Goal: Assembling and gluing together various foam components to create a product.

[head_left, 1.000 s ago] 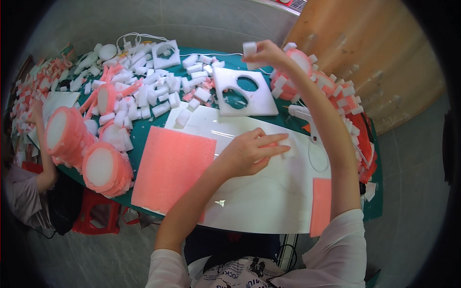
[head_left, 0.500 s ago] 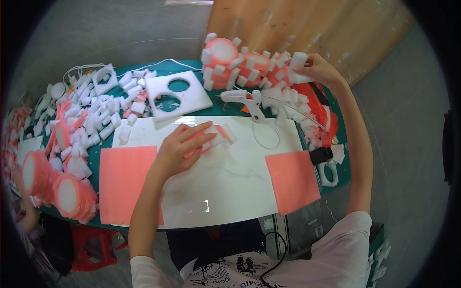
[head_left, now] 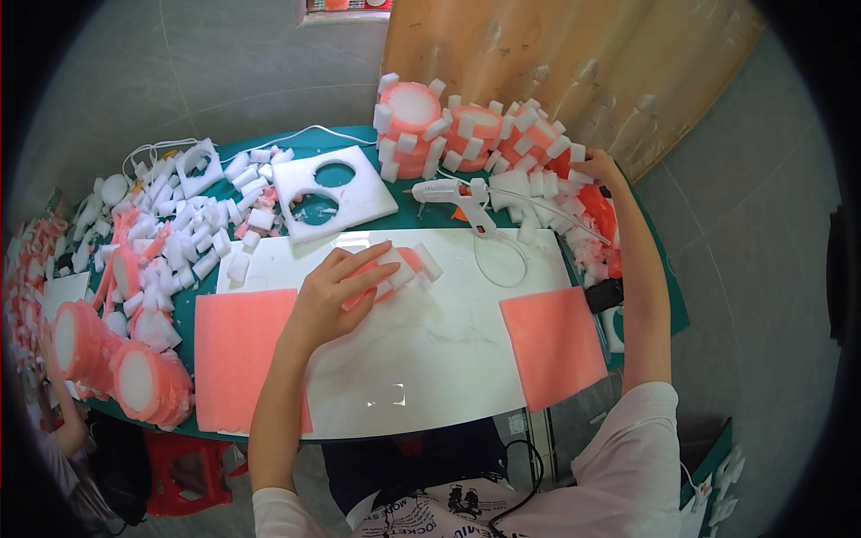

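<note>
My left hand [head_left: 339, 291] rests on the white board, its fingers closed over a small pink foam piece [head_left: 411, 261] with white foam blocks [head_left: 428, 261] against it; the palm hides part of it. At the back right, my right hand [head_left: 600, 168] reaches down by the row's end, with bent fingers against a small white foam block [head_left: 578, 153]. Its fingertips are partly hidden. Beside it stand several pink foam rolls [head_left: 414, 106] studded with white blocks. A white glue gun [head_left: 456, 193] lies beyond the board.
Loose white foam blocks [head_left: 184, 224] heap up on the left, near two pink rolls [head_left: 139, 384]. Pink foam sheets [head_left: 247, 359] lie on either side of the white board [head_left: 404, 359]. A holed white foam slab [head_left: 363, 193] lies behind. Another person's arm [head_left: 67, 412] shows at far left.
My right hand has come down from above the row's right end to the foam pile there, with the white block at its fingers. My left hand stays on the pink piece. The view has shifted slightly.
</note>
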The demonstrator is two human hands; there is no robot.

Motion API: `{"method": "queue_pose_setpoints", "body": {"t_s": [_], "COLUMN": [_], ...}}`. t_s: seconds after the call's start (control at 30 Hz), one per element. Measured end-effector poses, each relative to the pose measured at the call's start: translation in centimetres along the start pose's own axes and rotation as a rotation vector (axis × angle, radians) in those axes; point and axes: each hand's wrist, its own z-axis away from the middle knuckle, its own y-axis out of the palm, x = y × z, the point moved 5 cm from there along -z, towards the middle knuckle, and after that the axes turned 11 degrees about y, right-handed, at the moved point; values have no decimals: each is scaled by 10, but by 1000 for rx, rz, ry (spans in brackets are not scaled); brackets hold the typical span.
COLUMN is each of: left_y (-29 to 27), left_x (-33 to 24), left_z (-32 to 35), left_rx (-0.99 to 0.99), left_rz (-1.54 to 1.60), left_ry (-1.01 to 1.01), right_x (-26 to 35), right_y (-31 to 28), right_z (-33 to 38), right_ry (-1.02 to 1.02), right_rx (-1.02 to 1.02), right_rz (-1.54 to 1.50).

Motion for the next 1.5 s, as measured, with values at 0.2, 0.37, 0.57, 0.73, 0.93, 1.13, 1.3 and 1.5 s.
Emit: {"method": "queue_pose_setpoints", "body": {"t_s": [0.2,0.37,0.57,0.73,0.93,1.13,1.3,1.5], "left_y": [1,0,1,1,2,2,1,1], "left_x": [0,0,2,1,2,0,-1,1], "left_z": [-3,-3,-2,-1,-1,-3,-2,0], "left_rx": [19,16,4,4,3,1,12,-1], "left_rz": [16,12,8,-3,-13,6,5,9], "left_ry": [-5,3,10,12,20,22,19,11], "right_x": [-2,-1,28,52,67,-6,-25,-36], "right_y": [-3,-7,-32,-27,-7,76,106,113], "right_z": [-25,-32,9,67,187,188,142,127], "right_ry": [-151,-281,-283,-414,-408,-644,-659,-568], "right_rx": [-214,-325,-496,-134,210,51,-176,-268], "right_rz": [349,312,342,367,215,355,133,45]}}
